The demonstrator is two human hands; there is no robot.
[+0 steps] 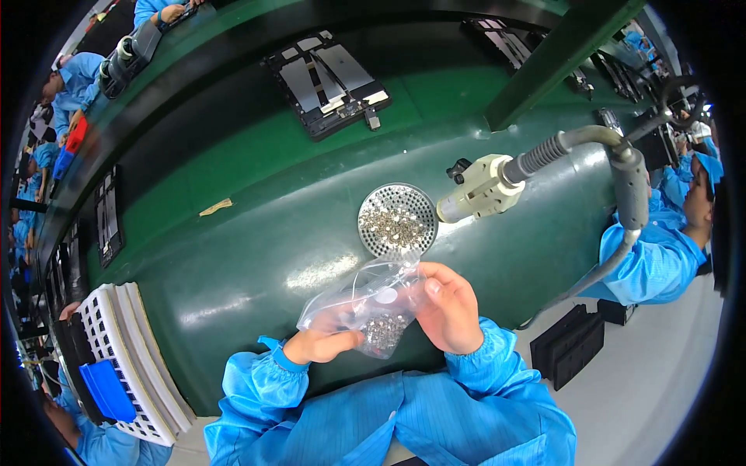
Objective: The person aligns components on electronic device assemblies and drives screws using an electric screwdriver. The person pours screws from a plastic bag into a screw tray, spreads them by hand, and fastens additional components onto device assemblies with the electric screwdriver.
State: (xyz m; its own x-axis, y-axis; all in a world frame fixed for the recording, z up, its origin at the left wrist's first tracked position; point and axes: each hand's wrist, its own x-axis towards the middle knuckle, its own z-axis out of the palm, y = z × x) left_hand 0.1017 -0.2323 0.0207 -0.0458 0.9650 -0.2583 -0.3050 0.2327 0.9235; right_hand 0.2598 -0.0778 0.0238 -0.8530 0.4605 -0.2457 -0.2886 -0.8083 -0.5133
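Note:
Between my hands is a clear plastic bag (pixel 338 311), tilted, with a heap of tiny silvery metal pieces (pixel 384 332) in its lower corner. My left hand (pixel 322 345) grips the bag's lower left side, its thumb lying over the plastic. On the other side my right hand (pixel 451 308) holds the edge near the top, partly behind the film. Just beyond the bag sits a round metal dish (pixel 371 199) full of holes, with many small metal bits spread over it. The bag's upper end overlaps the dish's near rim. The tiny pieces' exact kind is too small to make out.
A cream-coloured nozzle (pixel 478 190) on a bent grey arm hangs right of the dish. Opened tablet-like devices (pixel 326 81) lie on the far shelf. White grid trays (pixel 124 349) stand at left, black boxes (pixel 569 346) at lower right. Co-workers sit on both sides.

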